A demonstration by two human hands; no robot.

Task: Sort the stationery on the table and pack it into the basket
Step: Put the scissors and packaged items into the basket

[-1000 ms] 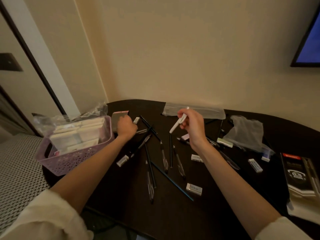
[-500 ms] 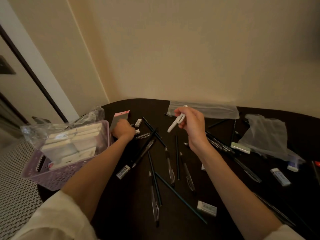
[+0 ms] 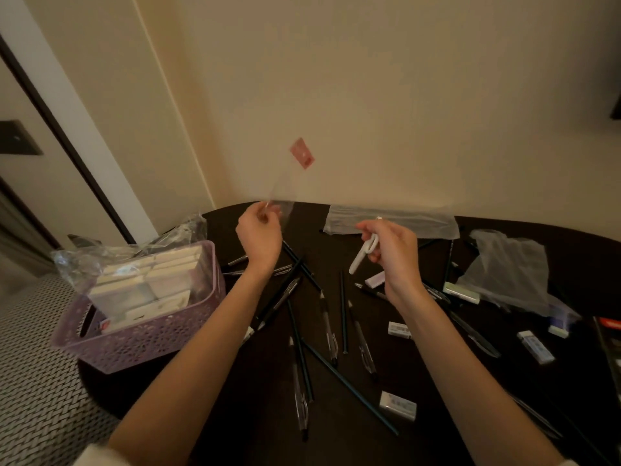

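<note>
My left hand (image 3: 260, 235) pinches the lower end of a clear plastic sleeve (image 3: 289, 188) with a pink label at its top, raised above the dark table (image 3: 235, 415). My right hand (image 3: 391, 252) grips a white pen (image 3: 362, 253), tip slanting down to the left. Several black pens (image 3: 327, 326) and dark pencils (image 3: 349, 378) lie scattered between my forearms. White erasers (image 3: 398, 405) lie among them. The purple basket (image 3: 141, 341) stands at the table's left edge, filled with pale flat packs under clear plastic.
A flat clear bag (image 3: 393, 225) lies at the table's back edge. A crumpled plastic bag (image 3: 504, 270) sits at the right with more erasers (image 3: 536, 346) near it. A printed box edge (image 3: 613, 344) shows at far right. A woven surface (image 3: 30, 398) lies left of the table.
My left hand has lifted the clear sleeve with the pink label off the table and up in front of the wall. The white pen in my right hand has swung to point downward.
</note>
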